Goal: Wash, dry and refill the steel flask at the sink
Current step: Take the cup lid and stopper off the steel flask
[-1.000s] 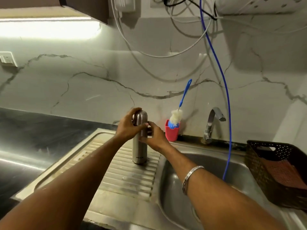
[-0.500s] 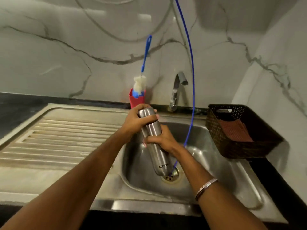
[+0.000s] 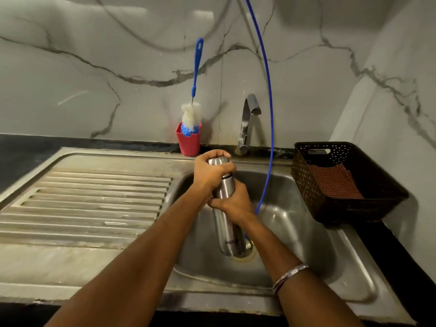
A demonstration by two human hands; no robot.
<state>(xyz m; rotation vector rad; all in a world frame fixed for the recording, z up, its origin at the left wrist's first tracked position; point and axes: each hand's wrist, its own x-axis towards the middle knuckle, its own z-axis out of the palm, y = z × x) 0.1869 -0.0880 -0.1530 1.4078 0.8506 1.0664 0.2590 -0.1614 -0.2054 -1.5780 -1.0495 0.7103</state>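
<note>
Since 1.0 s ago: flask (image 3: 227, 223) moved from the drainboard (image 3: 89, 199) to frame centre, held over the sink (image 3: 306, 232) basin, its base above the drain. Left hand (image 3: 210, 172) curls round the cap; right hand (image 3: 233, 204) wraps the body just below. Cap on. Red cup (image 3: 188, 142) at the wall, upper centre, holds a bottle brush (image 3: 191, 115), bristles down, blue handle up. Dark basket (image 3: 346, 182), right of frame, holds a reddish-brown cloth (image 3: 332, 182). Blue hose (image 3: 269, 114) hangs into the basin beside the tap (image 3: 247, 121).
</note>
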